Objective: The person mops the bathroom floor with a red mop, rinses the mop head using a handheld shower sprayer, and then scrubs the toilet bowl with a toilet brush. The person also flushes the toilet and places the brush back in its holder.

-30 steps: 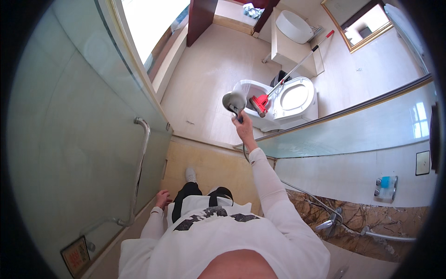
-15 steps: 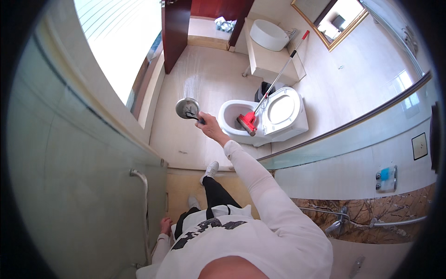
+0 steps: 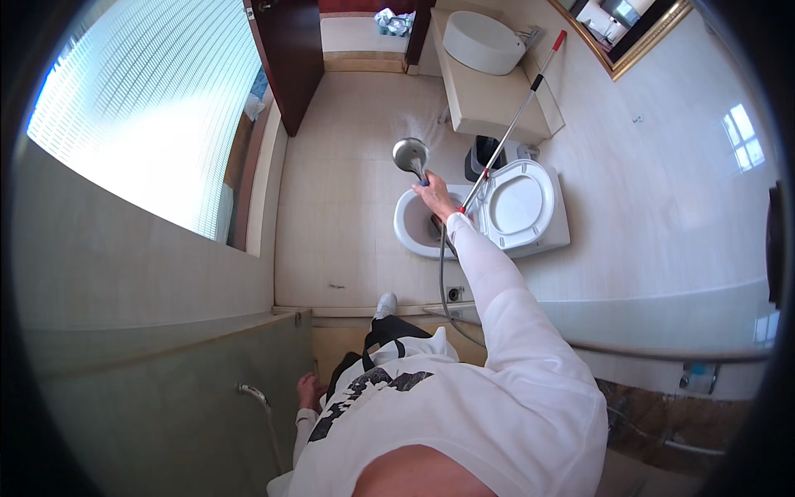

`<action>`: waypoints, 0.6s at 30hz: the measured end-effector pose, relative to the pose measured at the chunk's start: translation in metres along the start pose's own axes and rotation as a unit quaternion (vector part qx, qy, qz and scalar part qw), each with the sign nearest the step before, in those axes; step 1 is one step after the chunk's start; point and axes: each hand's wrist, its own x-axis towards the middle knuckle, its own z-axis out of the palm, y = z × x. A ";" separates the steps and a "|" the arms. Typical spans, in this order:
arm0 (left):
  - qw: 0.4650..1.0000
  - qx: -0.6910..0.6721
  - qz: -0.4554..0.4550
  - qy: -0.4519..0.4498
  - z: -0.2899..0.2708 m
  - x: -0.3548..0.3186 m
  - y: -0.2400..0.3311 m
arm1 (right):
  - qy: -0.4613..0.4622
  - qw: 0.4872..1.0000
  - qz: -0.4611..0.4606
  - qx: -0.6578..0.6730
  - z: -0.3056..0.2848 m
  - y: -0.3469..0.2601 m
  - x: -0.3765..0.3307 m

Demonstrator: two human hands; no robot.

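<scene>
Right hand (image 3: 437, 197) grips shower head (image 3: 410, 154), water spraying over floor (image 3: 331, 190), hose (image 3: 442, 286) trailing down, mop (image 3: 523, 106) slanting across toilet (image 3: 515, 204) near bin (image 3: 483, 156), left hand (image 3: 308, 391) loose beside black trousers (image 3: 396, 333).

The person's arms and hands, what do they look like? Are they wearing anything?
Yes, long white sleeves! The right sleeve is wide near the shoulder and narrower toward the wrist. The left sleeve shows only partly. The right grip and left grip are bare hands.
</scene>
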 end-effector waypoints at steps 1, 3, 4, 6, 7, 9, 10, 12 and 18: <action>1.000 -0.006 0.002 -0.007 0.013 0.003 0.014 | 0.000 1.000 0.025 -0.014 -0.002 0.008 0.004; 0.999 -0.013 0.022 -0.024 0.037 0.013 0.039 | -0.012 0.999 0.048 0.002 -0.001 0.019 0.009; 0.999 -0.016 0.037 -0.032 0.048 0.019 0.050 | -0.021 0.998 0.057 0.009 0.002 0.021 0.012; 0.998 0.013 0.054 -0.041 0.060 0.031 0.068 | -0.030 0.995 0.084 0.036 0.013 0.018 0.017; 0.997 0.045 0.054 -0.040 0.064 0.039 0.076 | -0.050 0.992 0.070 0.092 0.019 0.013 0.020; 0.991 0.104 0.072 -0.047 0.065 0.053 0.086 | -0.061 0.990 0.034 0.126 0.035 -0.001 0.027; 0.986 0.129 0.090 -0.056 0.065 0.063 0.093 | -0.095 0.986 0.020 0.138 0.041 -0.008 0.031; 0.973 0.197 0.111 -0.057 0.063 0.080 0.105 | -0.109 0.979 -0.007 0.173 0.052 -0.020 0.039; 0.948 0.288 0.107 -0.076 0.073 0.155 0.173 | 0.001 0.987 0.088 0.137 0.037 -0.015 0.072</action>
